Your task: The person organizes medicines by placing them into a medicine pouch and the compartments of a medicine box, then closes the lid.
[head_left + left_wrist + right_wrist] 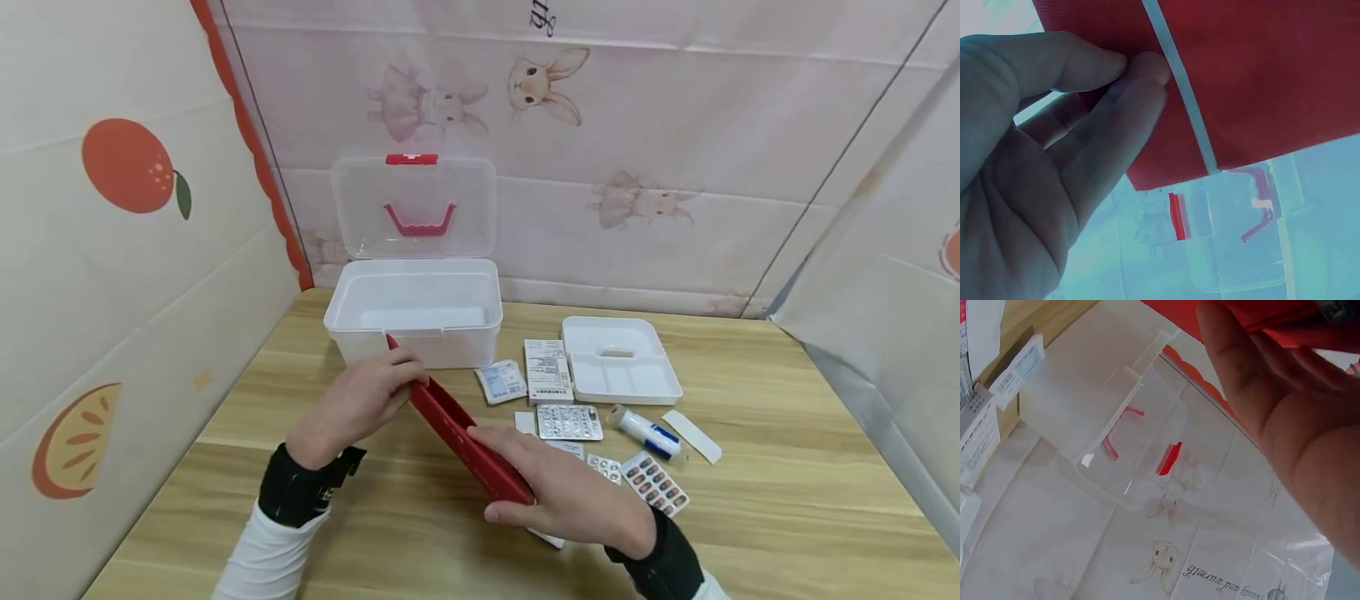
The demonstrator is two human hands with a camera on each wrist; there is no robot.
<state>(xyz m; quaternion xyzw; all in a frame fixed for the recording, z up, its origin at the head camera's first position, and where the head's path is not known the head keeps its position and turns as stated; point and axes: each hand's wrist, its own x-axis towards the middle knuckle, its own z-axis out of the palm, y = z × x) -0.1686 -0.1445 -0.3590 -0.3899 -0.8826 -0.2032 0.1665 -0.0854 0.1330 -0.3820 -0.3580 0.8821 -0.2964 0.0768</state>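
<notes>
A red pouch [468, 442] is held at a slant above the table, a gap showing along its upper edge. My left hand [363, 400] pinches its far end. In the left wrist view, a pale strip crosses the red face of the pouch [1272, 75], close to the fingertips. Toward the near end, my right hand [570, 492] grips the pouch, fingers on top and thumb at the lower end. The right wrist view shows only a part of the red pouch [1175, 315] beyond the hand. Whatever is inside it is hidden.
Behind the pouch stands a clear box [412, 350], its handled lid [420, 183] raised. A compartmented white tray [626, 367], medicine box [547, 371], small packet [502, 382], blister packs [570, 422], blue-and-white roll [648, 433] and white strip [692, 436] lie to the right.
</notes>
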